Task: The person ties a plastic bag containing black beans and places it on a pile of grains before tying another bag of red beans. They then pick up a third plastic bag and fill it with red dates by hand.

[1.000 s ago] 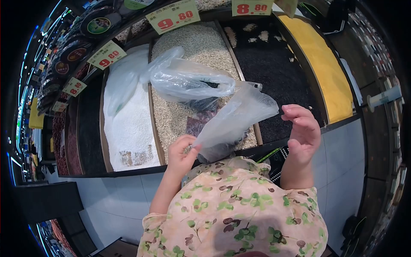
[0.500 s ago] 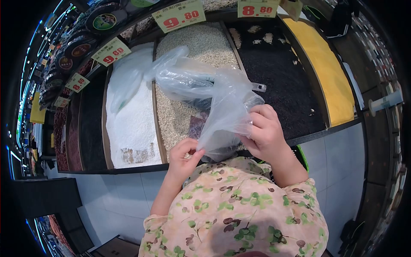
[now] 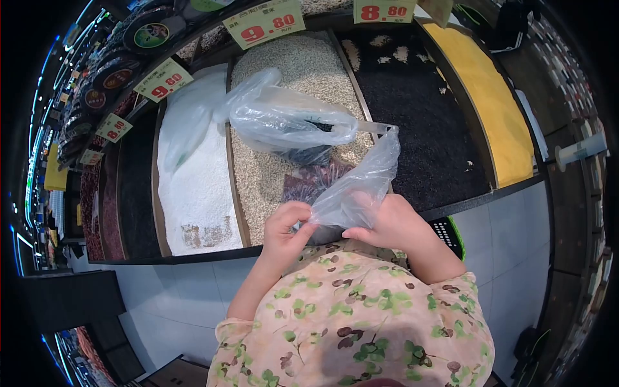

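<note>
A clear plastic bag [image 3: 371,169] stretches between my two hands, just in front of my patterned shirt. My left hand [image 3: 287,232] pinches the bag's left edge between thumb and fingers. At its right side my right hand [image 3: 390,226] grips the bag, the thumb in plain sight and the fingers showing blurred through the film. Behind them lies a filled bag of dark reddish grains [image 3: 313,182], partly covered by the film. Another crumpled clear bag [image 3: 277,122] rests on the pale grains [image 3: 258,174], with something dark under it. A flat light-coloured handle [image 3: 375,128] sticks out beside it.
Open bins hold white grains [image 3: 193,193], black grains [image 3: 419,116] and yellow grains [image 3: 480,103], split by thin dividers [image 3: 235,187]. Price signs [image 3: 264,24] stand along the back. A green-edged basket [image 3: 454,238] shows beside my right arm. Below is a tiled floor [image 3: 174,303].
The held bag has come lower and closer to my body, its top now leaning right. My right hand has moved down and left. More of the reddish grain bag and the handle now shows.
</note>
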Available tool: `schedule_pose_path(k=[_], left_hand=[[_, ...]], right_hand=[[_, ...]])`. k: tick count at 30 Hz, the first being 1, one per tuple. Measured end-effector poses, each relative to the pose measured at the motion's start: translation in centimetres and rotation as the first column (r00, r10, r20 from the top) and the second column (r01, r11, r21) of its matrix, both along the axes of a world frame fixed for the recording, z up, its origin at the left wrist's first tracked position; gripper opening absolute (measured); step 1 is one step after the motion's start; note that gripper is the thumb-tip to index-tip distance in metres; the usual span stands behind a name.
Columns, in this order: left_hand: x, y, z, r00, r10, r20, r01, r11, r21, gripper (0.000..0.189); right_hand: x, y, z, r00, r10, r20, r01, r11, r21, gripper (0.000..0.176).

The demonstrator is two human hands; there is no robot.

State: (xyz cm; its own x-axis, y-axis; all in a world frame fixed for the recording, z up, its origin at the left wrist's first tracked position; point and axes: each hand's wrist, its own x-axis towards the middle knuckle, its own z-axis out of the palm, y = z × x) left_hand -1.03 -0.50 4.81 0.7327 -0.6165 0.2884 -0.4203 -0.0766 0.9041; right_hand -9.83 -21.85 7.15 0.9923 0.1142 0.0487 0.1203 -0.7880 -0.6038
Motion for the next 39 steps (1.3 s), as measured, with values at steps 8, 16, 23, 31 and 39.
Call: schedule_pose_path(k=[8, 16, 23, 31, 39], left_hand=[[-0.1, -1.2, 0.1, 0.998, -0.032, -0.060, 0.030, 0.999, -0.034, 0.008], [-0.1, -1.6, 0.3, 0.991, -0.038, -0.131, 0.033, 0.999, -0.039, 0.006], [-0.5, -1.2, -0.1, 0.990, -0.062, -0.128, 0.056, 0.997, -0.048, 0.008], [-0.5, -1.2, 0.4, 0.952, -0.257, -0.166, 0.273, 0.958, 0.083, 0.057], [-1.0, -1.2, -1.3, 0.967, -0.252, 0.042, 0.227, 0.922, 0.312, 0.050]], right_hand=[[-0.1, 2.4, -1.3, 0.925, 0.250, 0.285, -0.267, 0.963, 0.023, 0.019], [-0.2, 2.5, -2.1, 0.904, 0.111, 0.413, -0.221, 0.948, 0.229, 0.033], [1.6, 2.4, -3.0, 0.979, 0.188, -0.073, -0.185, 0.982, 0.045, 0.041], [1.2, 2.2, -1.1, 0.998, 0.066, -0.010, -0.065, 0.994, 0.090, 0.033], [1.7, 3.4, -2.9, 0.940, 0.339, -0.027, -0.339, 0.941, 0.013, 0.030]])
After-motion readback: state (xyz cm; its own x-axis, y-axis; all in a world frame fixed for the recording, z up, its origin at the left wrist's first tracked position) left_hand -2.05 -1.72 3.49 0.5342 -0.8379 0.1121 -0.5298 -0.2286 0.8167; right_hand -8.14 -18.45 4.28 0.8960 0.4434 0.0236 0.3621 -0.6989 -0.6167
